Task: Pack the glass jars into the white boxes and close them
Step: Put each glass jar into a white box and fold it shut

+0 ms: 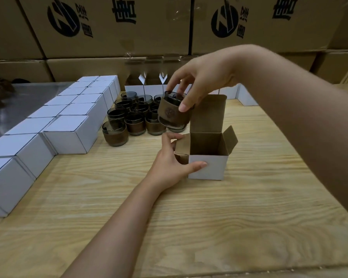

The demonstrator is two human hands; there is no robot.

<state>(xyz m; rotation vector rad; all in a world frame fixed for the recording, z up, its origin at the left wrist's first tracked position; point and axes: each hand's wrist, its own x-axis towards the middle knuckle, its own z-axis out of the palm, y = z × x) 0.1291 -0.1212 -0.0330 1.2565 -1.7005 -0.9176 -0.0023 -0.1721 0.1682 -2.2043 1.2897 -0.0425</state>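
An open white box (207, 167) with a brown inside stands in the middle of the wooden table, its lid flap upright at the back. My left hand (172, 163) holds its left side, thumb on the front face, fingers at the left flap. My right hand (197, 85) grips a smoky glass jar (172, 113) with a brown sleeve by its rim, lifted and tilted, just left of and above the box. Several more such jars (129, 119) stand clustered behind on the table.
Two rows of closed white boxes (68, 133) run along the left side of the table (209, 217). Flat white box blanks (229, 92) stand at the back. Large brown cartons (113, 27) form a wall behind. A dark metal surface (18, 97) lies at the far left.
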